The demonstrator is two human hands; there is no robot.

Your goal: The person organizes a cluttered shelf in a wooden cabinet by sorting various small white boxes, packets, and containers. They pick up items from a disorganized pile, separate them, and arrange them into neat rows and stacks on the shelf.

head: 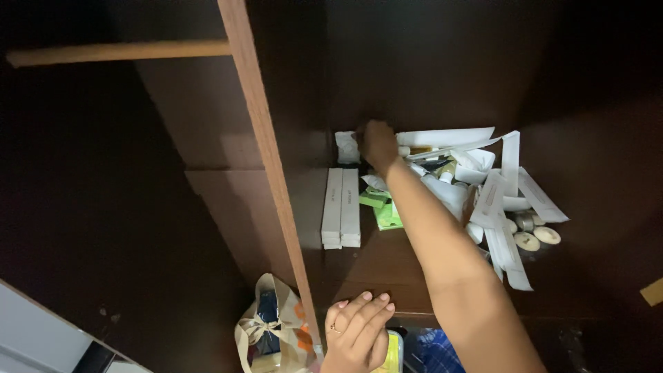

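Observation:
My right hand (378, 144) reaches deep into a dark wooden cupboard, its fingers at a small white packet (347, 146) at the back; whether it grips the packet is hidden by the hand. Two long white boxes (342, 207) lie side by side just left of my forearm. Green packets (381, 206) sit under the arm. A heap of white boxes and tubes (476, 176) lies to the right. My left hand (358, 333) rests flat, fingers together, on the front edge of the shelf (387, 266), with a ring on one finger.
A wooden divider panel (269, 173) runs up the left of the compartment. Small round white lids (537, 238) lie at the right of the heap. Below the shelf hangs a cloth bag (269, 331), beside a yellow item (394, 352) and blue fabric (431, 352).

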